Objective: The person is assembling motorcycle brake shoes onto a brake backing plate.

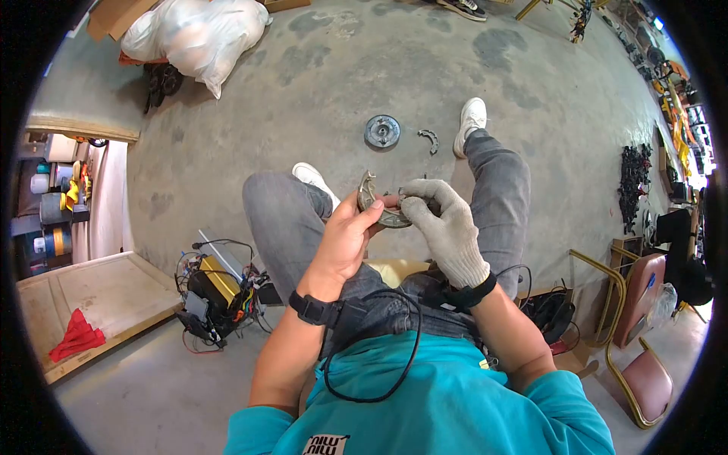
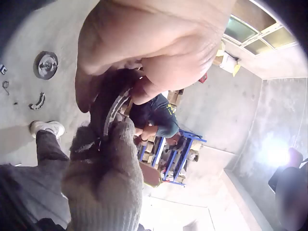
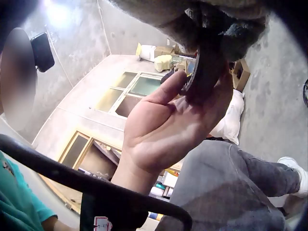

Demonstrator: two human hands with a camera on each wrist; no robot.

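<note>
A curved metal brake shoe [image 1: 393,219] is held up between both hands over the lap. My bare left hand [image 1: 347,236] grips one end of it, thumb on the near side. The gloved right hand [image 1: 453,231] pinches the other end between thumb and fingers. From the left wrist, the shoe's curved edge [image 2: 115,111] shows between the bare fingers and the knitted glove [image 2: 103,185]. The right wrist view has the left palm [image 3: 166,127] below the shoe [image 3: 201,77], whose upper part the glove hides.
On the concrete floor ahead lie a round brake drum [image 1: 382,133] and a second brake shoe [image 1: 429,142]. Wired gear [image 1: 216,284] stands to the left, near a board with a red cloth [image 1: 77,335]. Chairs [image 1: 644,379] are at right, a white sack [image 1: 199,38] far left.
</note>
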